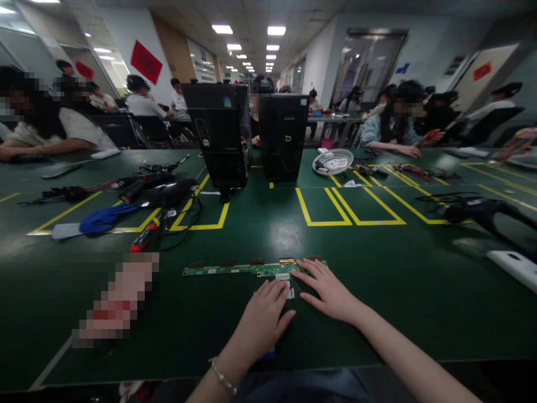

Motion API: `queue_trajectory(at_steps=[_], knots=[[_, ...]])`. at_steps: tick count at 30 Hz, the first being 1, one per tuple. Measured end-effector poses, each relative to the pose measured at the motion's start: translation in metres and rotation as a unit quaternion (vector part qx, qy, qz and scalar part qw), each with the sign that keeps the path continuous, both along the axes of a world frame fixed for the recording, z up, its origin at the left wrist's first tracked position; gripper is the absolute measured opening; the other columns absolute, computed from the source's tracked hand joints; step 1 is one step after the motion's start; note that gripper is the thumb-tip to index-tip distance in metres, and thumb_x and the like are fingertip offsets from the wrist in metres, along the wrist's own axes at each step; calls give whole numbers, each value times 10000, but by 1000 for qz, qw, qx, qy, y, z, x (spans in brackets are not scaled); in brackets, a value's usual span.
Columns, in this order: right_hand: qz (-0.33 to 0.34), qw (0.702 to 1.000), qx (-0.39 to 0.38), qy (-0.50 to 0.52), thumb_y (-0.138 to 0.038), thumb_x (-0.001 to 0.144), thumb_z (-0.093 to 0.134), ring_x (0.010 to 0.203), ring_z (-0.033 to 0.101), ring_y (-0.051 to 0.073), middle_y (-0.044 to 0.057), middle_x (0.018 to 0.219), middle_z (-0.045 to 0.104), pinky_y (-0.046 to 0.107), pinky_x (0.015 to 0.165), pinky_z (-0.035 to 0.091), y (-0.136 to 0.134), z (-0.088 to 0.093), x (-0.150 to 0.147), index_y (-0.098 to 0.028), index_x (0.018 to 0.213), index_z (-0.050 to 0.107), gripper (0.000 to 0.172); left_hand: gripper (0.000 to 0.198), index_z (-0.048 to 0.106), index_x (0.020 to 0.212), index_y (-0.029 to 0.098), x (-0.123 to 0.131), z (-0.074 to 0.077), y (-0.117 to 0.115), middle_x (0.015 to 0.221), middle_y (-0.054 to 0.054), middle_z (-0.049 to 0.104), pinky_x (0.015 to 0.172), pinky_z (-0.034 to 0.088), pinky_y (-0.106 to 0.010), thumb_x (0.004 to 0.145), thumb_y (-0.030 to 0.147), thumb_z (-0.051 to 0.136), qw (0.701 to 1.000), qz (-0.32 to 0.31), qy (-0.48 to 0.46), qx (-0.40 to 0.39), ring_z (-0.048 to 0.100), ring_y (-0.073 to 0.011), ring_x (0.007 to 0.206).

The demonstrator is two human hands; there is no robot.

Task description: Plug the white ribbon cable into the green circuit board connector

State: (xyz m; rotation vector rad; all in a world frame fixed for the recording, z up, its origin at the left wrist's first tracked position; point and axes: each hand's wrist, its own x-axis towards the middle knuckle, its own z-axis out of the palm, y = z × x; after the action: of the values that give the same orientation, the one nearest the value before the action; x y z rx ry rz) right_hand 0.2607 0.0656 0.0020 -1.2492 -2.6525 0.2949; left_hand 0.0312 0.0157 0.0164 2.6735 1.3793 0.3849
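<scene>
While the right hand (329, 288) — fingers spread — rests on a green circuit board (226, 270), the left hand (265, 310), fingers together, partly covers a white flat cable (292, 293); grip indiscernible.

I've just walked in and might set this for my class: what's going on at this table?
A person has both bare hands at a long green circuit board lying on the dark green table. The right hand is spread, fingertips at the board's right part; the left hand is over a pale strip just below the board. Two black computer towers stand upright beyond.
</scene>
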Motion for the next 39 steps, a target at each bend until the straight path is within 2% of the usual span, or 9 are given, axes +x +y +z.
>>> queue_trajectory(at_steps=[4,8,11,14,18,22,26,33,39], knots=[[-1,1000,4,3,-467,960,439,1419,279,267,69,1538,339,530,1159,234,0,0,-1,-289,1441,446,513,421,500,1354,162,-12,7,5,1393,-121,545,1074,417,-479,952,285,487,997,39,-34,55,483,-275,1301],[-4,1000,-13,-3,-487,972,400,1424,270,265,64,1544,327,534,1163,221,1,3,-1,-296,1450,430,516,375,549,1307,156,-43,7,10,1328,-123,586,1018,468,-484,971,274,434,990,117,-44,72,548,-266,1221],[-8,1000,-27,-4,-506,975,380,1433,251,260,50,1557,305,531,1168,211,1,5,0,-310,1461,410,525,361,593,1259,164,-74,-2,7,1295,-117,610,979,500,-474,973,306,427,985,149,-50,78,580,-264,1178],[-12,999,-39,-6,-515,976,370,1443,229,252,39,1564,290,521,1175,199,0,7,0,-314,1466,399,530,367,610,1244,164,-102,-17,1,1277,-119,621,968,507,-476,968,318,424,980,169,-59,92,596,-269,1155],[-14,999,-46,1,-508,972,386,1440,239,252,38,1557,304,526,1174,199,-1,10,0,-322,1463,403,525,366,640,1201,157,-124,-36,-7,1238,-136,640,959,505,-495,961,323,420,972,189,-59,125,605,-288,1135],[-16,999,-43,-1,-472,970,411,1428,267,255,54,1544,330,522,1172,208,0,10,-1,-307,1453,421,511,372,640,1206,160,-124,-42,-9,1235,-135,643,960,507,-490,962,332,419,972,189,-54,128,603,-286,1137],[-18,999,-38,16,-461,972,406,1449,209,265,81,1557,294,523,1168,218,-1,13,-3,-276,1490,358,552,370,641,1212,170,-118,-42,-6,1249,-122,641,989,491,-486,958,334,426,975,175,-57,121,590,-283,1162],[108,993,-36,24,-536,943,446,1476,80,279,70,1596,187,535,1179,122,-3,19,-14,-326,1470,391,571,378,624,1242,190,-118,-42,-4,1273,-111,628,1012,471,-491,953,337,431,978,169,-56,108,574,-281,1185],[117,990,-74,14,-556,934,453,1467,143,272,70,1598,189,533,1176,123,-4,22,-19,-329,1471,390,586,382,616,1254,197,-116,-39,-5,1283,-107,624,1011,470,-501,954,343,431,977,182,-54,95,571,-284,1192]])
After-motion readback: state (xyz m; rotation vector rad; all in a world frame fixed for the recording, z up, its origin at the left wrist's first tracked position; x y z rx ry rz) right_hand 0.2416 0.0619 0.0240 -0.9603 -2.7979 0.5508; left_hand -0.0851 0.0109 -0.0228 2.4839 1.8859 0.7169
